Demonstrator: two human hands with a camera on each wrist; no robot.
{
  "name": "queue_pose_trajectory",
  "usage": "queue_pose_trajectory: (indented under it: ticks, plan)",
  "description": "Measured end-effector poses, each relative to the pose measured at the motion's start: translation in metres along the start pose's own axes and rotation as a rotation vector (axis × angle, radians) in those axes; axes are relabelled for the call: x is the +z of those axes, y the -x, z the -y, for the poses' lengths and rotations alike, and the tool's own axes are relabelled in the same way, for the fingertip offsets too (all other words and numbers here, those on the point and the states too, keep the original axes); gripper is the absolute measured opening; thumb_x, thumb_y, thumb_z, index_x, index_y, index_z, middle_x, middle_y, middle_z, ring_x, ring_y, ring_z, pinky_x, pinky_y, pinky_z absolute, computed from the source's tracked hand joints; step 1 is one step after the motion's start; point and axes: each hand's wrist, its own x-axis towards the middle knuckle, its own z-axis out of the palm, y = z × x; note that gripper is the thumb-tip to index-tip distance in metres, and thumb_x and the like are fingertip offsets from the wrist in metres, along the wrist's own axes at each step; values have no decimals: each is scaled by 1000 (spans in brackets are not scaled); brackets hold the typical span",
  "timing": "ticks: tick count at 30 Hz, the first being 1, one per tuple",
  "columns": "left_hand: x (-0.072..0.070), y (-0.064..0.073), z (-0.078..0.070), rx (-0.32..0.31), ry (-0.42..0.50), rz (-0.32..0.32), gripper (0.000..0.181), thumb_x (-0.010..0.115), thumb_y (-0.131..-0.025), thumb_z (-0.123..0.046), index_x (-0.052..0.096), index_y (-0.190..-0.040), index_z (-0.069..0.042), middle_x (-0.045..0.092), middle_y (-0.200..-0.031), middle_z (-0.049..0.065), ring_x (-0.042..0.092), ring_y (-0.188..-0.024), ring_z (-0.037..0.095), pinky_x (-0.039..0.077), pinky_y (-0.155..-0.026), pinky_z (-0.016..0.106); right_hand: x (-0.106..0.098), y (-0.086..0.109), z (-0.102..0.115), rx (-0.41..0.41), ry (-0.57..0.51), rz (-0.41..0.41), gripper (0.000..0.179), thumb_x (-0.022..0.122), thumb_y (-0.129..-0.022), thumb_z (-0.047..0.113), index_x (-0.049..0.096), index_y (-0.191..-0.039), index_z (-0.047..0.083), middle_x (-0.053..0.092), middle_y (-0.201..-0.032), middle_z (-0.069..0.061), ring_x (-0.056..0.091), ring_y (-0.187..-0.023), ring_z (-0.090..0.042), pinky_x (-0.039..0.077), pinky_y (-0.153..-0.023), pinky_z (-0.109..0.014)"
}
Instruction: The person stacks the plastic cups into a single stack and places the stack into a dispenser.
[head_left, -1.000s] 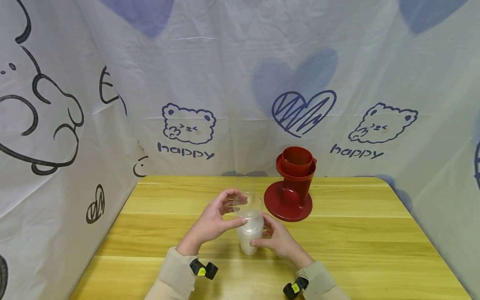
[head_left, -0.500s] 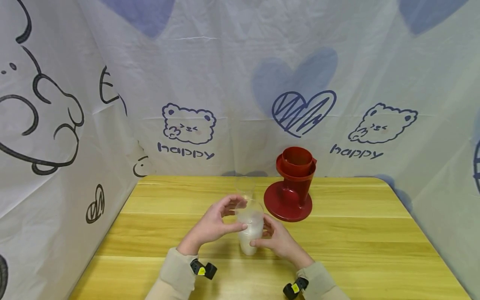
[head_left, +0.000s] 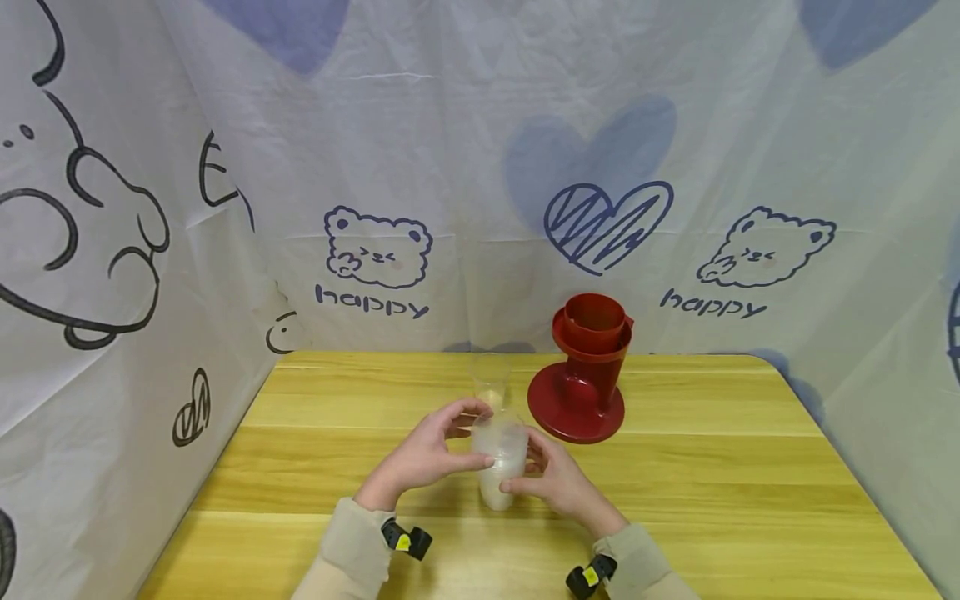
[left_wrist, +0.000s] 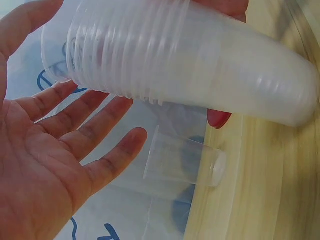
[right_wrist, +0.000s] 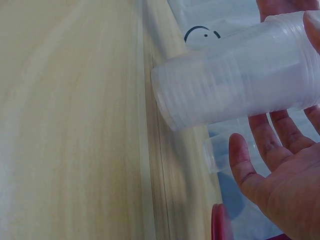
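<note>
In the head view, a tall stack of clear plastic cups (head_left: 501, 446) stands between my two hands over the table. My left hand (head_left: 420, 454) grips the stack around its upper rims, thumb in front and fingers behind. Lower down, my right hand (head_left: 561, 482) holds the stack's right side between thumb and fingers. Several close-set rims of the cup stack (left_wrist: 125, 50) show in the left wrist view. Behind the stack, a single clear plastic cup (head_left: 490, 372) stands upright, apart from both hands. The stack's base (right_wrist: 170, 95) points toward the table in the right wrist view.
A red stand (head_left: 577, 408) with a round base and a ring-shaped holder sits at the back right of the wooden table (head_left: 712, 475). A red cup (head_left: 594, 317) rests in its ring. A printed cloth (head_left: 465, 167) hangs behind the table.
My left hand has moved slightly down, bringing the upper cup lower into the stack. The right hand, the single cup and the red stand stay in place.
</note>
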Motion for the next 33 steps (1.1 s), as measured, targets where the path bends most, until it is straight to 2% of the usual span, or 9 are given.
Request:
queue_pose_trajectory:
  ticks: [15,23,33]
  plan:
    - [2,2,5,-32,-42,20,62,82,-82,-23,52,-134,-8,57,-131,4,55,-116,24,43,-103,48,1,1,0,35,-1,-9,75,81,-82,20,43,-145,10,51,-139,-10,53,-121,-29,47,-101,-46]
    - [2,3,6,-40,-10,32,61,81,-83,-21,52,-134,-7,56,-132,6,56,-115,26,43,-102,54,0,0,-1,42,9,-12,74,81,-83,23,43,-145,11,51,-140,-9,53,-122,-30,45,-103,-47]
    - [4,4,8,-68,3,35,58,79,-85,-22,52,-134,-10,55,-132,4,56,-114,23,51,-95,40,0,2,-1,47,13,-16,75,81,-82,24,43,-146,12,50,-141,-9,49,-126,-31,41,-106,-50]
